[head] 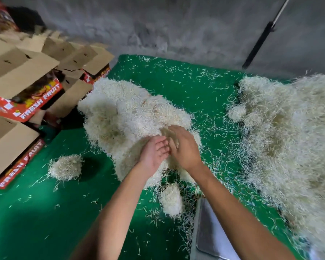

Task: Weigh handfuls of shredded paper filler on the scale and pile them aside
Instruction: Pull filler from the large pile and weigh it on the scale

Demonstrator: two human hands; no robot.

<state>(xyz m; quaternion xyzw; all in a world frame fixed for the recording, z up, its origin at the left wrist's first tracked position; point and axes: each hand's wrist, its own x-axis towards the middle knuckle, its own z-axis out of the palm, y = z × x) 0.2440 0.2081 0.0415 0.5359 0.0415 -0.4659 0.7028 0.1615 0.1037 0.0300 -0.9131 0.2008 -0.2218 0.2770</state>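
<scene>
Hands meet at the middle of the scene, over the near end of a big pile of shredded paper filler that lies on a green tabletop. The left hand is turned palm up with its fingers loosely spread, resting against the filler; the right hand lies palm down beside it, fingers fairly straight and pressed onto the same heap, the two hands touching at the fingertips. Neither hand is closed round a clump. A second, larger heap of filler spreads along the right side, well apart from the middle pile. A small separate clump sits to the left of the forearms, and another small clump lies near, between the arms. Just beside that one, at the near right, is the metal platform of the scale, partly hidden under the right forearm. Loose strands are scattered over the green surface. Open cardboard fruit boxes with red printed sides are stacked at the far left, against a grey wall.
</scene>
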